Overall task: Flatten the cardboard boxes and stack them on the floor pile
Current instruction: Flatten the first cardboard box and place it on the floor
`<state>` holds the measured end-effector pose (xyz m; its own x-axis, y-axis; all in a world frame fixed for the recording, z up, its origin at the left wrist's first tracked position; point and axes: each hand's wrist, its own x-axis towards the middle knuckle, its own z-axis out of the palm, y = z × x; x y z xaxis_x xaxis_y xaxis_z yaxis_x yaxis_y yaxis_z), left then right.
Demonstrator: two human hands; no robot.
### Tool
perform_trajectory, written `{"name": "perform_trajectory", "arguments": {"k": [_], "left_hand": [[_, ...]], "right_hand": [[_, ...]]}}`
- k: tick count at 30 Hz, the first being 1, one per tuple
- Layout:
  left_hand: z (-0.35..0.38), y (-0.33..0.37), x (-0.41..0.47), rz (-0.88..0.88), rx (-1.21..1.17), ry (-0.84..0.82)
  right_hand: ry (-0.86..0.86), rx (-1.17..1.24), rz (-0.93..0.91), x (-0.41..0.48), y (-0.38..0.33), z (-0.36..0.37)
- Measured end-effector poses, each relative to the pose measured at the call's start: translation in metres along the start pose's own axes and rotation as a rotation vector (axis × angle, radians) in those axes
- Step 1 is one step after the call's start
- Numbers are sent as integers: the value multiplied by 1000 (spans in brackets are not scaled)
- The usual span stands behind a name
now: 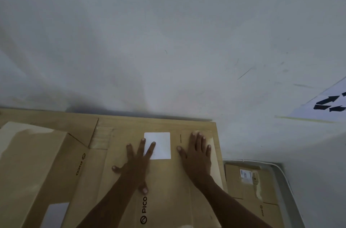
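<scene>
Both of our hands press palm-down on a flattened PICO cardboard box (168, 181) that lies against the base of the white wall (168, 40). Our left hand (136, 164) has its fingers (149, 150) splayed wide, two of them overlapping the white label (161, 143). Our right hand (196, 154) sits flat near the box's far right corner, fingers extended and slightly spread. Neither hand grips anything; both only bear down on the panel.

Step in hand, as we judge it: pressing the box flat, probably on top of the floor pile. Whether cardboard lies beneath it we cannot tell.

A second PICO box (37, 168) overlaps the left edge of the pressed one and looks not fully collapsed, with a raised face. A smaller flattened box (250, 186) with a shipping label lies lower at the right, just beside the pressed box's right edge.

Next move likely calls for lifting the hands clear and taking up the left box for flattening. Far edge is hard against the wall, so no room there. A paper sheet with arrows (331, 106) hangs at right.
</scene>
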<state>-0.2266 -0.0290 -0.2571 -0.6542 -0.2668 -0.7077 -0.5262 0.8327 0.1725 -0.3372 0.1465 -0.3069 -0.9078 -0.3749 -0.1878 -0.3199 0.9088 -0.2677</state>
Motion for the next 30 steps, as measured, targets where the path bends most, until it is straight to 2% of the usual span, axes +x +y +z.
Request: {"name": "perform_trajectory", "arguments": {"k": [6, 12, 17, 19, 20, 22, 24, 28, 30], "left_hand": [[-7, 12, 7, -59, 20, 75], [-8, 6, 9, -54, 88, 54], [-5, 7, 11, -42, 42, 89], [-3, 8, 13, -53, 11, 89], [-1, 10, 14, -59, 3, 101], [-1, 11, 17, -81, 2, 133], [-2, 9, 18, -79, -5, 130], [2, 3, 21, -43, 12, 167], [6, 5, 24, -32, 28, 191]], "right_hand": [[-81, 10, 33, 5, -6, -14], [-216, 4, 28, 27, -4, -28], [-245, 89, 192, 31, 2, -32], [-251, -2, 204, 33, -6, -37], [-238, -73, 170, 31, -15, -37], [-238, -174, -44, 26, -40, -30], [-349, -152, -202, 22, -61, -19], [-518, -50, -154, 36, -64, -24], [-515, 25, -150, 37, -59, -25]]}}
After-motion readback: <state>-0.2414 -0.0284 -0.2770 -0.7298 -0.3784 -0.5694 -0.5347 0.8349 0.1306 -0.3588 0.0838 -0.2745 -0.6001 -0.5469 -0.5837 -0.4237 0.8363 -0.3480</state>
